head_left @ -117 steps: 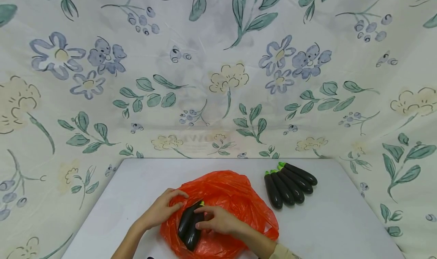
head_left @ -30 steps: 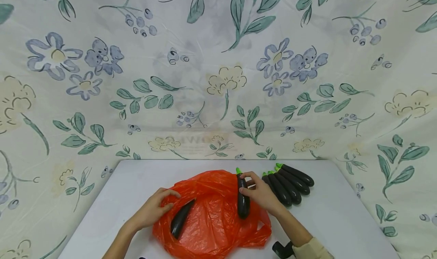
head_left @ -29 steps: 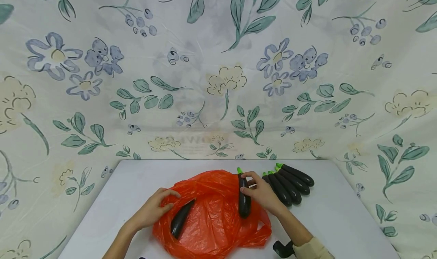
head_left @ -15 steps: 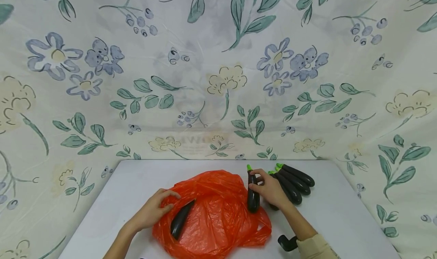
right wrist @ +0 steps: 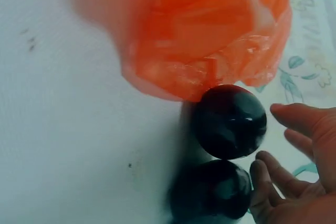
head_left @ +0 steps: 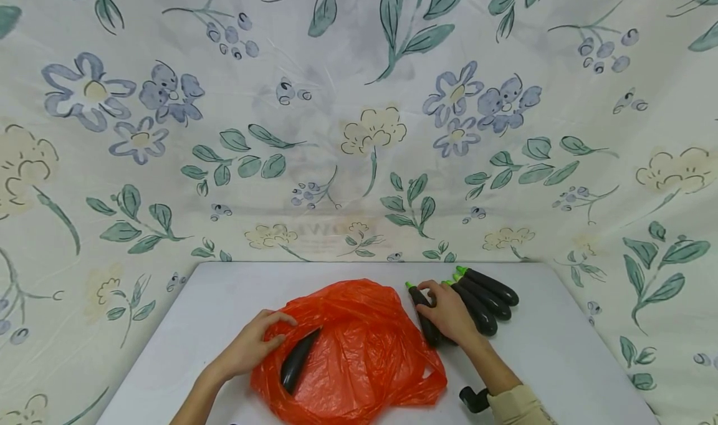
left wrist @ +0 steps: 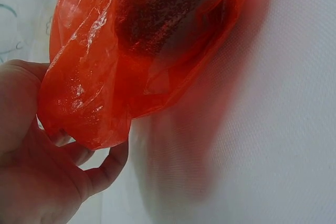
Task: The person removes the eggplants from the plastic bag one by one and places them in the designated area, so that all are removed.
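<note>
In the head view my left hand point(head_left: 255, 344) grips the left rim of a red plastic bag point(head_left: 364, 350); the left wrist view shows its fingers curled round the thin film. One dark eggplant point(head_left: 298, 361) shows inside the bag's mouth. On the bag's right, my right hand point(head_left: 449, 313) is over an eggplant point(head_left: 424, 319) with a green stem, lying on the table at the left end of a row. The right wrist view shows the fingers spread just off this eggplant point(right wrist: 229, 121), whose round end lies against a neighbouring eggplant point(right wrist: 210, 190).
Several more eggplants point(head_left: 487, 294) lie fanned out beyond the right hand, stems toward the back. A black device point(head_left: 473, 400) sits by the right sleeve. The white table point(head_left: 561, 350) ends at a floral cloth point(head_left: 359, 163) behind and at the sides.
Earlier the right hand took an eggplant out of the bag. It has carried it rightward, laid it beside the row and loosened its fingers. The left hand stays on the bag.
</note>
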The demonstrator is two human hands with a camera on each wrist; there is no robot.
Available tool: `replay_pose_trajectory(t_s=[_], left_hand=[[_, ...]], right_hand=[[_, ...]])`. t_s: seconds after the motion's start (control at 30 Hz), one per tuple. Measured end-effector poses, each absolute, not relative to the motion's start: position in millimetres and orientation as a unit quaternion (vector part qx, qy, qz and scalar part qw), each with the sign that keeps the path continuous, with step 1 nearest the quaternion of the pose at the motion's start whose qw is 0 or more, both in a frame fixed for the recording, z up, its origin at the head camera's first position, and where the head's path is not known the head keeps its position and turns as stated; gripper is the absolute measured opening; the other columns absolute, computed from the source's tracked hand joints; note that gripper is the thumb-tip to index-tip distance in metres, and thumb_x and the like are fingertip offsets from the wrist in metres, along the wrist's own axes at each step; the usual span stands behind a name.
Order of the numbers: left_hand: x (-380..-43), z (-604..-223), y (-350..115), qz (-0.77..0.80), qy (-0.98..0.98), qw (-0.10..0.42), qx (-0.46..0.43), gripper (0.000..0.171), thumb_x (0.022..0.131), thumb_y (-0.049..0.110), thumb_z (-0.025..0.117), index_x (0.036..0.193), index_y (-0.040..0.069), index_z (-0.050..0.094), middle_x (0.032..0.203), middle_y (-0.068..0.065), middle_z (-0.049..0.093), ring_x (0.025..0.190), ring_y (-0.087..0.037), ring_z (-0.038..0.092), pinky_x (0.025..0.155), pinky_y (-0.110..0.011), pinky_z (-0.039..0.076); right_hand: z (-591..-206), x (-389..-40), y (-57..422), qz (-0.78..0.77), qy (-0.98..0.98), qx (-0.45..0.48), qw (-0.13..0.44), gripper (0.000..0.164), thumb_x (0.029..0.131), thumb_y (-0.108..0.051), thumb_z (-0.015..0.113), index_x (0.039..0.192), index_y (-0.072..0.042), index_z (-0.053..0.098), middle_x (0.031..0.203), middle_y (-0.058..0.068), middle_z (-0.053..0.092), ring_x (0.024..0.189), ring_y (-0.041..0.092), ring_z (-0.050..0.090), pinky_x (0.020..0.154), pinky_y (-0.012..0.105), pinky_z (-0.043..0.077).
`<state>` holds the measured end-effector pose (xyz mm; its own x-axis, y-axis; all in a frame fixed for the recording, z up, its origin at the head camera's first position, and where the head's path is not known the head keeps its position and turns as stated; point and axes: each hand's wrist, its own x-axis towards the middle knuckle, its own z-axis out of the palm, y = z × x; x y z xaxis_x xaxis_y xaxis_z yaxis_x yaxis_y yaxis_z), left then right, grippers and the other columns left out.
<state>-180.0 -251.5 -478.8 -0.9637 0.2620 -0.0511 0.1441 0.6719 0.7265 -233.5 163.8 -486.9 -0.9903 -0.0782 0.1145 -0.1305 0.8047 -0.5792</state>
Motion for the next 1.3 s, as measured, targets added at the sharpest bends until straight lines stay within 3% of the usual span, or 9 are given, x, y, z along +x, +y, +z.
replay_pose_trajectory(t_s=[0.2,0.47,1.3], left_hand=[[-180,-477,-251,0.392,0.91,0.078,0.109,0.03,0.096,0.003,0.064,0.114,0.026,0.066,0.122,-0.008,0.055,0.112,-0.028,0.054,0.098,-0.057,0.05],[-180,-477,-251,0.394,0.909,0.079,0.113,0.029,0.096,0.004,0.064,0.115,0.026,0.066,0.121,-0.008,0.055,0.111,-0.028,0.054,0.099,-0.058,0.05],[-180,-474,-247,0.397,0.909,0.079,0.1,0.029,0.096,0.004,0.063,0.115,0.026,0.066,0.121,-0.008,0.054,0.111,-0.028,0.053,0.098,-0.056,0.051]], right_hand=[[-492,-233,165,0.28,-0.956,0.057,0.064,0.032,0.087,-0.022,0.077,0.118,-0.021,0.069,0.099,0.007,0.061,0.092,0.026,0.054,0.077,0.042,0.052],[-497,-235,168,0.264,-0.961,0.044,0.074,0.018,0.09,-0.017,0.071,0.105,-0.024,0.076,0.115,0.012,0.061,0.109,0.033,0.055,0.093,0.05,0.052],[-490,-233,164,0.298,-0.951,0.037,0.069,0.026,0.091,-0.026,0.072,0.116,-0.022,0.071,0.109,0.01,0.061,0.099,0.027,0.055,0.086,0.049,0.054]])
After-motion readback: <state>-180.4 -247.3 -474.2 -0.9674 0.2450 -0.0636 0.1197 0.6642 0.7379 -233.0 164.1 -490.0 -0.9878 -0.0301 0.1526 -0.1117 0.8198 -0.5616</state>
